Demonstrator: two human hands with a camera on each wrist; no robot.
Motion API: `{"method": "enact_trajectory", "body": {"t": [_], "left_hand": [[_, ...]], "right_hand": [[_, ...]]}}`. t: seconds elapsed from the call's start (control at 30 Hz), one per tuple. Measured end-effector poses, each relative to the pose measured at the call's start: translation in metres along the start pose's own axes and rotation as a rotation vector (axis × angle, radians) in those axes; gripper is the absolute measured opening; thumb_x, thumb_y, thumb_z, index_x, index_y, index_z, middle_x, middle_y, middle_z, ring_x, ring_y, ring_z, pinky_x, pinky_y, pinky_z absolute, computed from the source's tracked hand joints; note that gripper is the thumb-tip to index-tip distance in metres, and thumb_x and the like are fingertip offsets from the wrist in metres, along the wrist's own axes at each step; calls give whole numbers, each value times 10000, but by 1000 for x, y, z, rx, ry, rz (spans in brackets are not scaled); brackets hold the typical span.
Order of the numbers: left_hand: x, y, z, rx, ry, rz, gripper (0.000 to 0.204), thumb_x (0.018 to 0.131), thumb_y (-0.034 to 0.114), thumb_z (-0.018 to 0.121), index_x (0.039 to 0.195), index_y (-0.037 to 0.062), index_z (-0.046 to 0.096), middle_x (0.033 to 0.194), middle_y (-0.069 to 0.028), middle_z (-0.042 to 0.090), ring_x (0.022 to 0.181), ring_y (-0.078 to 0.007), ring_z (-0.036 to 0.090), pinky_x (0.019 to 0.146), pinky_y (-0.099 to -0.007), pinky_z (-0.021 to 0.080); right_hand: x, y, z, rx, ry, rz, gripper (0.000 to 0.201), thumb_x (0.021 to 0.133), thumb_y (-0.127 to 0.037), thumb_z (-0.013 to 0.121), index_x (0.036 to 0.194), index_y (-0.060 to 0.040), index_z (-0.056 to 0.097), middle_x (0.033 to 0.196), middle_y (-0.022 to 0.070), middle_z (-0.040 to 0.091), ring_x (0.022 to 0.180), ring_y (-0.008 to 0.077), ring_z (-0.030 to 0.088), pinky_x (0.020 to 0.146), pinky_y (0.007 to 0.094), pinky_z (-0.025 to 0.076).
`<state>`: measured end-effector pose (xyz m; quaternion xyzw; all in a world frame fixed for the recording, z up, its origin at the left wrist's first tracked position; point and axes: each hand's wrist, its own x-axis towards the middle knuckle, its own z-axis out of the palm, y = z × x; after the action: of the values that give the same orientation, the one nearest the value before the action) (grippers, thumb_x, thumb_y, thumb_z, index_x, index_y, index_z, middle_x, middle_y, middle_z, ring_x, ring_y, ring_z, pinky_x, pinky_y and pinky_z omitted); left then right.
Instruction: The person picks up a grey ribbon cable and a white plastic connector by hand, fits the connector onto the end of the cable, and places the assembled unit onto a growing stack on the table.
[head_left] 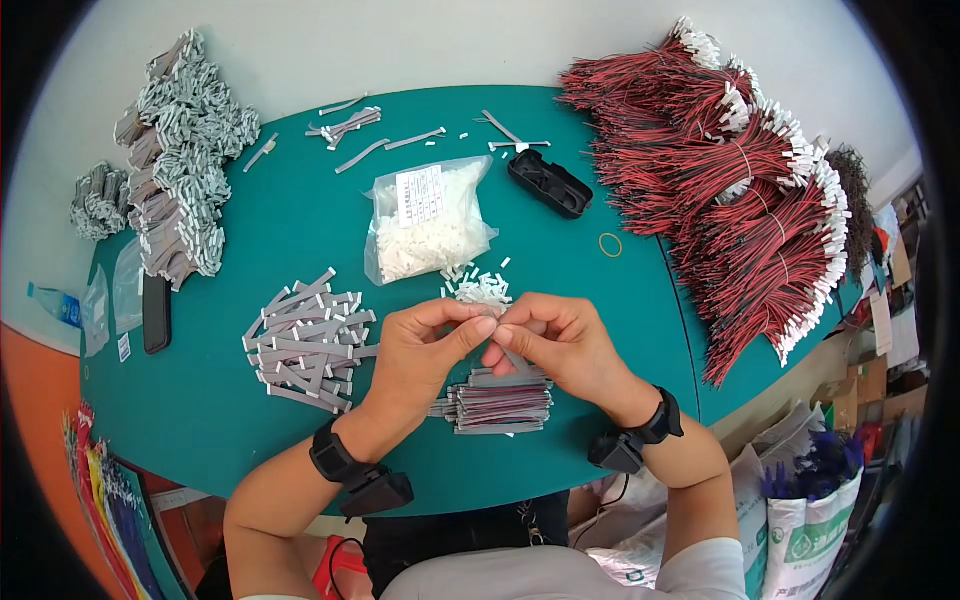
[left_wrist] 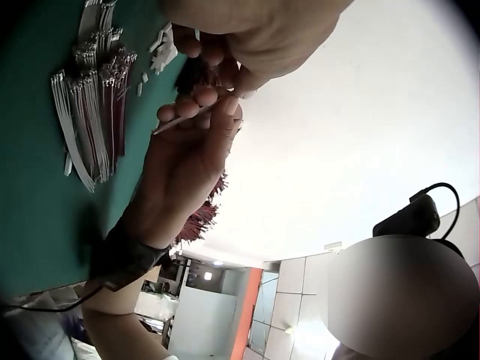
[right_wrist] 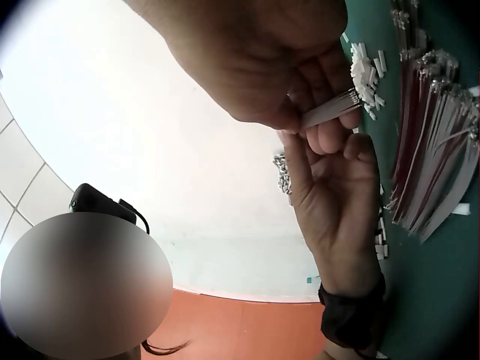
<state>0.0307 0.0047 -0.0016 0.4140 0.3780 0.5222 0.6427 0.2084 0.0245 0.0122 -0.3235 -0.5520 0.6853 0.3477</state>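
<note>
1. Clearly, both hands work on one grey flat ribbon cable [right_wrist: 330,111], raised above the green table [head_left: 620,300] between the white connector housings [head_left: 483,290] on the far side and the stacked ribbon cables [head_left: 503,408] on the near side.
2. The right hand [head_left: 572,345] pinches the cable between thumb and fingers, one end with fine bare tips [right_wrist: 352,97] lying across the fingers. The left hand [head_left: 415,350] pinches at the other end, close against the right fingertips; whether a housing sits there is hidden.
3. The grip should be close behind the worked end, since so limp a strip probably buckles when pushed from farther back.
4. The wires should lie flat and untwisted, so that none catches or bends.
5. Pressure is best straight along the cable; a light tug would test the hold.
6. The loose heap of ribbon cables [head_left: 310,345] lies at left, apart from the stack; mixing the two seems a risk.
</note>
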Motion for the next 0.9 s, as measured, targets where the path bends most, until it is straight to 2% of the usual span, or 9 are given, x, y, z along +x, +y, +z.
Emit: {"method": "enact_trajectory", "body": {"t": [0.57,0.77,0.9], "left_hand": [[0,0,1,1,3,69,118,832,114,667,887,10,669,820,-25,630,698,-74,505,652,-218,404],[0,0,-3,40,18,-59,199,867,168,635,956,-6,669,802,-19,613,699,-76,485,664,-224,399],[0,1,-5,-57,-16,-55,224,862,186,644,975,-5,669,799,-21,617,702,-73,479,666,-218,394]], "right_hand": [[0,-4,5,-67,11,43,129,908,-120,574,921,5,605,768,38,640,679,69,594,619,196,492],[0,-2,2,-59,56,21,137,909,-129,574,912,1,617,758,27,637,664,54,581,599,183,479],[0,-3,1,-77,60,22,133,908,-125,574,911,0,620,763,24,636,663,52,578,601,183,481]]}}
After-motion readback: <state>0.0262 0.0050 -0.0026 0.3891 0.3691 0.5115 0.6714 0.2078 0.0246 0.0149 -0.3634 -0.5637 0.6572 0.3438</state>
